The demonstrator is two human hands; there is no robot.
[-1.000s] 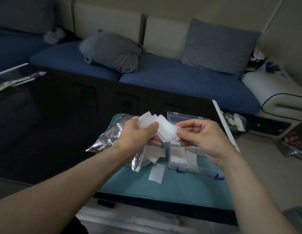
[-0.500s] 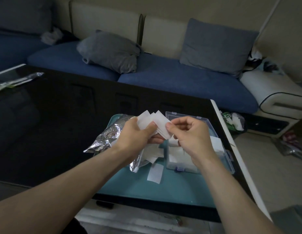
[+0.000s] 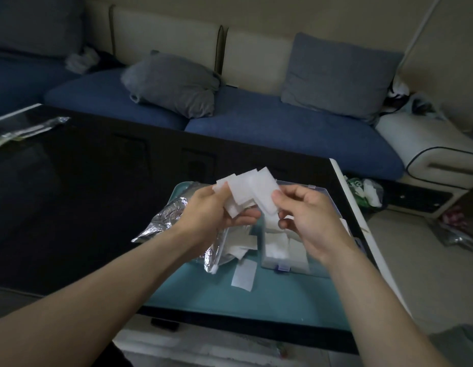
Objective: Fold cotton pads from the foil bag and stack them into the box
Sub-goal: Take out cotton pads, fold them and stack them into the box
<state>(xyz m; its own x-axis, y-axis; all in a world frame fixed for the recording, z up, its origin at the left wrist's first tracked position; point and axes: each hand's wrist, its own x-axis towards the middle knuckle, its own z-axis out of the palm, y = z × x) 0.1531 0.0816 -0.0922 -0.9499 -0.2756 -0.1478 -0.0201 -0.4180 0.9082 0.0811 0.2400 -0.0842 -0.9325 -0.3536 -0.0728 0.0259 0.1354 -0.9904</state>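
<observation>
Dim room; blue sofa (image 3: 256, 128) with 2 grey cushions (image 3: 174, 83) behind black table (image 3: 71, 194); pale floor (image 3: 415, 260)

Cotton pads (image 3: 252, 192): white, soft, matt, fibrous-looking, slightly thick at the edges. Loose pad (image 3: 244, 277) on the mat: thinner, flat, same matt white. Foil bag (image 3: 174, 221): crinkled metallic silver, shiny, catching highlights on every crease. Box (image 3: 285, 263): clear hard plastic, smooth, faintly glossy, with small blue plastic clasps. Mat (image 3: 256, 300): teal, smooth, low sheen, material unclear. Counter (image 3: 71, 207): black, highly glossy, mirror-like reflections, with a white edge strip. Sofa seat (image 3: 283, 133): blue woven cloth, matt; backrest looks cream and smooth, possibly leatherette. Cushions (image 3: 172, 83): grey cloth, matt, slightly wrinkled. Wrapper (image 3: 26, 129) far left: clear, shiny film.
</observation>
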